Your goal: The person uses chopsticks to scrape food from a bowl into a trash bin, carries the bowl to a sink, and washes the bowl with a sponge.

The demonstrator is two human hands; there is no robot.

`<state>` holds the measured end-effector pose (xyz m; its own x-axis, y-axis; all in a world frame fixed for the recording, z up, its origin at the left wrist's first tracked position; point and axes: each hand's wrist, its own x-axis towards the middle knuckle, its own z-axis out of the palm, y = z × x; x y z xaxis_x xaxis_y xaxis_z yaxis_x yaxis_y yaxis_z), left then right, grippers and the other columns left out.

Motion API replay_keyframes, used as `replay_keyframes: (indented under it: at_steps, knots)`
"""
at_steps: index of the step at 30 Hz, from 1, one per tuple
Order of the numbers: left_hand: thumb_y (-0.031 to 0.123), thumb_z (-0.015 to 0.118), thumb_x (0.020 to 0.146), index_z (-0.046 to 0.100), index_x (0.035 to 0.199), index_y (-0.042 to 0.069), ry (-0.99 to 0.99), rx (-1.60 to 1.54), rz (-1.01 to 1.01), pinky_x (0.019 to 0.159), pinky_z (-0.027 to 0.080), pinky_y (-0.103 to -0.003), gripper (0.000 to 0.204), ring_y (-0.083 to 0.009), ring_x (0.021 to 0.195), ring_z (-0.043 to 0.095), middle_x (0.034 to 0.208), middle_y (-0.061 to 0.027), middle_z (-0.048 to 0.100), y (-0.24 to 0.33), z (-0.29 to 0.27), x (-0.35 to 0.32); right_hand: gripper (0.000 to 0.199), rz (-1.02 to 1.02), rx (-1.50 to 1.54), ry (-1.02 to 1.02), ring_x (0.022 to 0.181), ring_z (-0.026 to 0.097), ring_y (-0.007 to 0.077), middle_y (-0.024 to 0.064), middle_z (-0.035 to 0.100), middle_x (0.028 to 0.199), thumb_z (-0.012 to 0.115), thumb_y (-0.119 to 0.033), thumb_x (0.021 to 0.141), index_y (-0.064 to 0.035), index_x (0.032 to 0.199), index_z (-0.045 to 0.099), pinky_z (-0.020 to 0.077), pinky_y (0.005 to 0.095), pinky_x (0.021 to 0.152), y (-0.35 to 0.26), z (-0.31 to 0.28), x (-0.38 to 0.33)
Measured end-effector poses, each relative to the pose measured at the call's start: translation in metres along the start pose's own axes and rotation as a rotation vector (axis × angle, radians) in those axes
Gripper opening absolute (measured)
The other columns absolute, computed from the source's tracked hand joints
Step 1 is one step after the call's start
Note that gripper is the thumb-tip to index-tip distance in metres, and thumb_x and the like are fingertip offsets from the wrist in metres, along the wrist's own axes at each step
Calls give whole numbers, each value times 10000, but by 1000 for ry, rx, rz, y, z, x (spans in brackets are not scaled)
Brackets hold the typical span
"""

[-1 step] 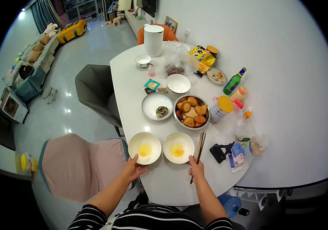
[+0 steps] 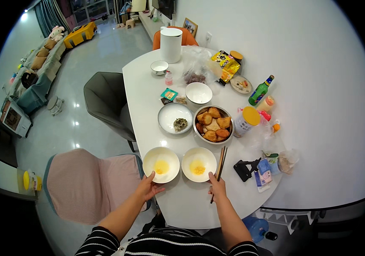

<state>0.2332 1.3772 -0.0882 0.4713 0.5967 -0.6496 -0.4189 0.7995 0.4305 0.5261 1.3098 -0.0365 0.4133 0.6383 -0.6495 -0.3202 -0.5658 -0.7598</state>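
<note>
Two white bowls stand side by side at the near part of the white table [image 2: 182, 205]. In the left bowl [image 2: 150, 158] lies a smooth-looking yellow patch [image 2: 161, 167]. The right bowl [image 2: 210, 158] holds a lumpier yellow food [image 2: 198, 168]. My left hand [image 2: 147, 188] grips the left bowl's near rim, its thumb on the edge and its fingers along the outside. My right hand [image 2: 217, 187] is closed around a pair of dark-tipped chopsticks [image 2: 222, 160], which point away from me. Its thumb touches or nearly touches the right bowl's near-right rim.
Beyond the bowls are a metal basin [image 2: 196, 133] of fried pieces, a plate [image 2: 167, 114] with dark greens and a small white bowl [image 2: 198, 92]. To the right stand a yellow-lidded can [image 2: 245, 121], a green bottle [image 2: 260, 91] and a black stand [image 2: 244, 170]. Chairs edge the left side.
My right hand and the chopsticks have shifted very slightly left, toward the right bowl. The left hand and both bowls look the same.
</note>
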Motion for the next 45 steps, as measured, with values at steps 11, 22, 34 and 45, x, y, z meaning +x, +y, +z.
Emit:
replay_keyframes:
  at_steps: [11, 22, 34, 45]
  knots:
    - [324, 537, 902, 305, 1319, 211, -82, -2, -10, 864, 466, -464, 491, -247, 1095, 520, 1256, -79, 475, 2, -7, 5, 333, 130, 175, 13, 360, 314, 81, -11, 477, 597, 648, -356, 819, -70, 936, 522, 383, 289, 417, 19, -5, 6]
    - [245, 654, 821, 230, 1356, 165, -176, 214, -4, 857, 489, -476, 688, -274, 1127, 500, 1277, -105, 428, 21, 54, -54, 413, -58, -166, 286, 398, 354, 67, 21, 473, 634, 543, -466, 863, -63, 951, 515, 392, 253, 384, 36, -37, -31]
    - [419, 791, 642, 187, 1357, 79, -207, 890, 633, 920, 427, -417, 996, -246, 1187, 398, 1317, -120, 333, -4, 108, -44, 362, -330, -809, -368, 770, 555, 443, 254, 583, 786, 415, -362, 928, -3, 917, 457, 436, 484, 681, 3, 3, -132]
    - [439, 817, 542, 243, 1335, 16, -17, 1457, 915, 851, 462, -377, 1066, -337, 1085, 486, 1244, -199, 396, -16, 128, -57, 376, -322, -821, -385, 748, 590, 424, 266, 592, 770, 424, -360, 923, 14, 927, 450, 460, 486, 664, 29, -8, -128]
